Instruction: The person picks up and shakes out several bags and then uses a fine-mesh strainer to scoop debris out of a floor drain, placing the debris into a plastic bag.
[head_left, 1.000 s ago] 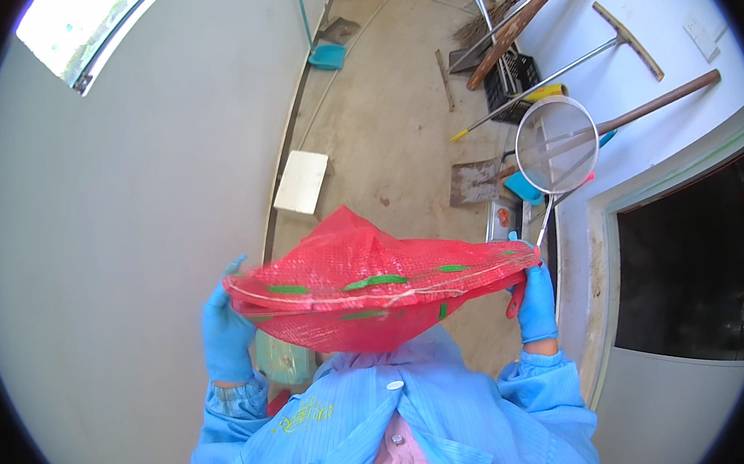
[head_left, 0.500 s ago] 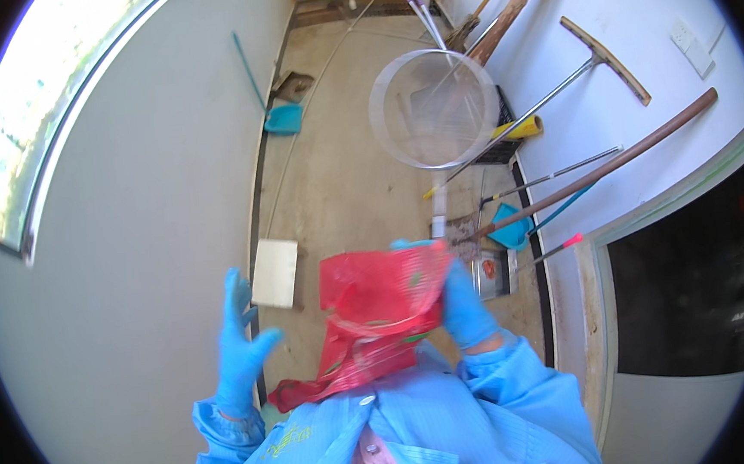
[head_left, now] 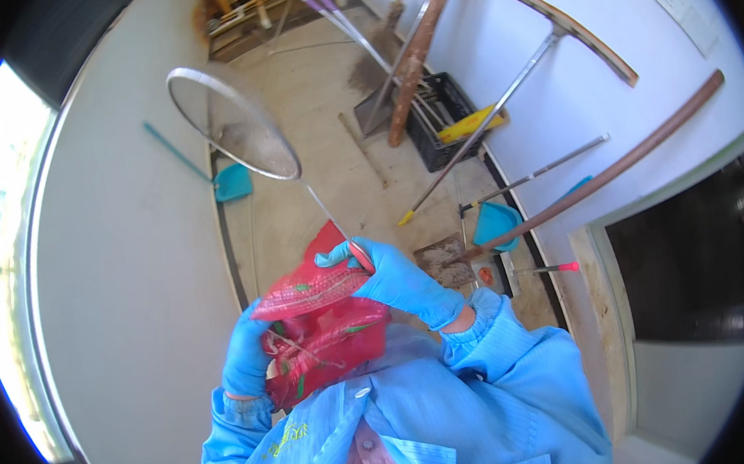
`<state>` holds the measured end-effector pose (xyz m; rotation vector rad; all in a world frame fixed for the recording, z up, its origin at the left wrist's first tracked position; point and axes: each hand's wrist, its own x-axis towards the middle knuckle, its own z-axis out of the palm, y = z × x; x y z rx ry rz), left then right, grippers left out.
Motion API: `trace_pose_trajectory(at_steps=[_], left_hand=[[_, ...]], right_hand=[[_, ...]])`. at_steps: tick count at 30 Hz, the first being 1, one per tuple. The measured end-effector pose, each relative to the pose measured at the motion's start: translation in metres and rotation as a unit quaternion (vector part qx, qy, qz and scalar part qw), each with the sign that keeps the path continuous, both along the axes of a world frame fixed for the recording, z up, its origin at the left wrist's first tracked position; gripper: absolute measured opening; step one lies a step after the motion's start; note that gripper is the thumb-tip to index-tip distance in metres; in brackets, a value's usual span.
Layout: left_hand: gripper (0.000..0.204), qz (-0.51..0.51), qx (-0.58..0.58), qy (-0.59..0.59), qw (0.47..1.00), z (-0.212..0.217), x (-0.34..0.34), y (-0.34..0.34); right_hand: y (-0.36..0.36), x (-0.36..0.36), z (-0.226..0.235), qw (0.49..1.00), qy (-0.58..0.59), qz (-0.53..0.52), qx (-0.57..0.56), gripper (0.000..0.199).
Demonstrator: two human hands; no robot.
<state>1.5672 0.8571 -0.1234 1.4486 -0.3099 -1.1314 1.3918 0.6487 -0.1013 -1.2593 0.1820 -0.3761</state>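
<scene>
Round mesh strainer (head_left: pixel 245 137) has swung over to the far left since half a second ago, and my left hand (head_left: pixel 247 357), which was hanging free off to the side, is now on the red net bag (head_left: pixel 352 315). That hand's curled around the bag's left edge, most of the fingers hidden behind it. My right hand (head_left: pixel 401 282) is pinching the strainer's red handle (head_left: pixel 361 257) right at the bag's upper right; can't tell if it's got some of the mesh too. Bag's bunched up just in front of my blue jacket (head_left: pixel 520 368), green marks showing. Past my right hand there's a rusty shovel (head_left: pixel 438 257) on the floor, a teal dustpan (head_left: pixel 498 226) just beside its handle, then a black crate (head_left: pixel 444 154) farther off and a squeegee (head_left: pixel 578 32) leaning toward the right wall (head_left: pixel 605 104). Another teal scoop (head_left: pixel 232 182) sits far left.
</scene>
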Motion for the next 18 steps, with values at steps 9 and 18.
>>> trace_pose_trajectory(at_steps=[9, 18], left_hand=[[0.038, -0.266, -0.258, -0.004, 0.929, -0.004, 0.031, -0.191], [0.048, -0.556, -0.139, -0.022, 0.820, 0.051, 0.050, -0.371]], right_hand=[[-0.047, 0.006, -0.028, 0.977, 0.051, -0.141, -0.149, 0.057], [-0.034, -0.043, -0.005, 0.869, -0.088, -0.452, 0.183, 0.048]])
